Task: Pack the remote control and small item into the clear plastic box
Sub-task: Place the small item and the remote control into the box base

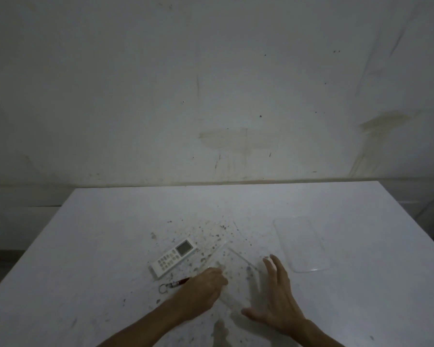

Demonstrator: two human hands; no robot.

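No brand or writing can be read anywhere; the buttons and small grey screen on the remote control (174,257) are too blurred to make out.

I am looking down at a white tabletop (110,246), speckled with dark spots around the middle, against a stained pale wall (211,83) that fills the upper half of the frame. The remote control lies flat, low and left of centre in the frame, slanted with its screen end toward the upper right. Just below it lies the small item (174,285), a dark reddish stick with a metal ring on its left end; its right tip sits just beside my left hand (203,284).

My left hand rests with fingers curled over the left edge of the clear plastic box (236,266), which sits between my two hands in the lower centre of the frame. Whether the fingers actually grip the wall of the box I cannot tell, because the plastic is nearly invisible. My right hand (276,296) is spread wide, fingers apart, holding nothing, at the right side of the box; contact there is also unclear.

A clear lid (301,246) lies flat on the tabletop to the right, above and beyond my right hand, apart from the box. The remote and the small item are both outside the box, to the left of my left hand.
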